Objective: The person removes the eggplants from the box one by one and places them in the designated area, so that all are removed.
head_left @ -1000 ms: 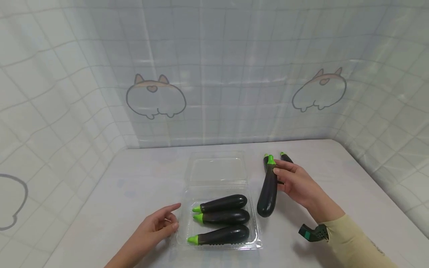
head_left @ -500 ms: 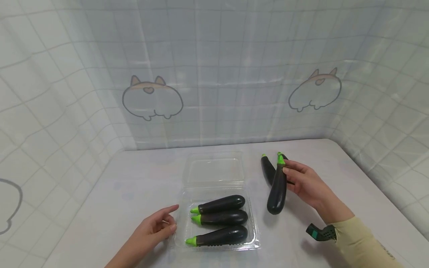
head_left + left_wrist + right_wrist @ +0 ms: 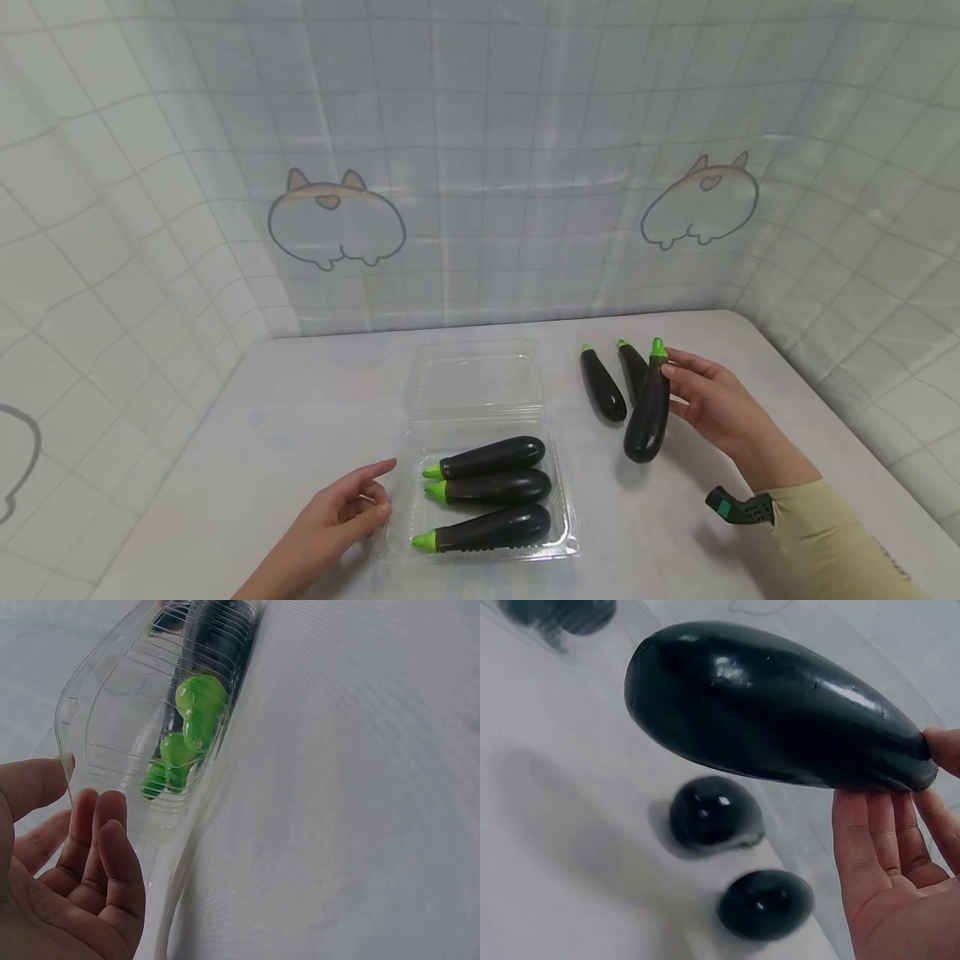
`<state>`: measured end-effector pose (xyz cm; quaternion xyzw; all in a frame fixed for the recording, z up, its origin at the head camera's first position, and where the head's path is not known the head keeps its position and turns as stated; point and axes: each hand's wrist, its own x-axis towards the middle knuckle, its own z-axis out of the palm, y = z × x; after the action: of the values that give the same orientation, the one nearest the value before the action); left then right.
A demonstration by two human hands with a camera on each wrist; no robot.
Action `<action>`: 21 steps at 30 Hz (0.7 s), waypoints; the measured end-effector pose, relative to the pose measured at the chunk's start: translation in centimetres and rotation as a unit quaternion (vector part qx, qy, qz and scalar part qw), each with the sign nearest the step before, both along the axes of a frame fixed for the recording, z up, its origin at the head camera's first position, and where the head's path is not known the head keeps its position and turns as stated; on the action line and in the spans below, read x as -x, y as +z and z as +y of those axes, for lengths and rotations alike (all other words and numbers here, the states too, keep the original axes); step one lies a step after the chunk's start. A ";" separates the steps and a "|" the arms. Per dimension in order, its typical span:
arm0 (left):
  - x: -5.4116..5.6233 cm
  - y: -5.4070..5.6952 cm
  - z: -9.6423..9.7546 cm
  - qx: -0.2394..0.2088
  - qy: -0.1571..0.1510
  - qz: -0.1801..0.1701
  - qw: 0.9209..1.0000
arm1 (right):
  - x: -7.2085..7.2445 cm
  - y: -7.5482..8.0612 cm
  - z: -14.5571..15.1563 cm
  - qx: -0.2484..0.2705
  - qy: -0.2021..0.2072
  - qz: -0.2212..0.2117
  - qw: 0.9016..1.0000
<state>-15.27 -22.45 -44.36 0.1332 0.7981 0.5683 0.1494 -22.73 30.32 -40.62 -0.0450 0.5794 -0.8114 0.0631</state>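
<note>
My right hand (image 3: 712, 400) pinches a dark, glossy eggplant (image 3: 648, 417) by its narrow end near the green stem, thumb on one side and fingers on the other. The right wrist view shows this eggplant (image 3: 757, 705) held above the table, its shadow falling below. My left hand (image 3: 341, 521) is beside the left edge of a clear plastic clamshell box (image 3: 401, 487), index finger extended and the other fingers loosely bent. In the left wrist view, fingertips (image 3: 69, 762) are right at the box rim (image 3: 61, 724). Inside the box lie three eggplants (image 3: 495, 487), green stems to the left.
Two more eggplants lie on the table, one (image 3: 602, 387) right of the box and another (image 3: 633, 367) partly behind the held one. The box's clear lid (image 3: 476, 379) is folded back behind it. A white tiled-pattern curtain (image 3: 480, 167) surrounds the table's back and sides.
My right hand has moved to the right with the eggplant, uncovering more of the two eggplants behind it. My left hand stays by the box. The head view has shifted slightly.
</note>
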 end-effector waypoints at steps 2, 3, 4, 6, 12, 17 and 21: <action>0.0 0.0 0.0 -0.002 -0.001 0.001 1.000 | 0.1 0.1 0.6 0.003 0.000 0.006 1.000; 0.0 0.0 0.0 -0.003 -0.003 0.004 1.000 | 0.1 0.1 0.9 0.003 0.000 0.007 1.000; -0.1 0.0 0.0 -0.005 -0.005 0.006 1.000 | 0.2 0.2 1.3 0.004 -0.002 0.007 1.000; 0.0 0.0 0.0 -0.006 -0.002 0.004 1.000 | 0.3 0.3 1.9 0.006 -0.006 0.006 1.000; 0.2 -0.2 0.1 -0.010 -0.005 0.000 1.000 | 0.6 0.4 3.8 0.002 -0.023 -0.007 1.000; 0.4 -0.2 0.2 -0.002 -0.005 -0.013 1.000 | 1.0 0.4 4.9 -0.017 -0.038 -0.022 0.999; 0.2 -0.1 0.0 0.014 0.006 -0.023 1.000 | 1.6 0.4 5.4 -0.035 -0.047 -0.034 0.998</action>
<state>-15.50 -22.47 -44.42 0.1129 0.8032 0.5608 0.1661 -24.32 35.73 -40.26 0.0119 0.6061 -0.7940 0.0455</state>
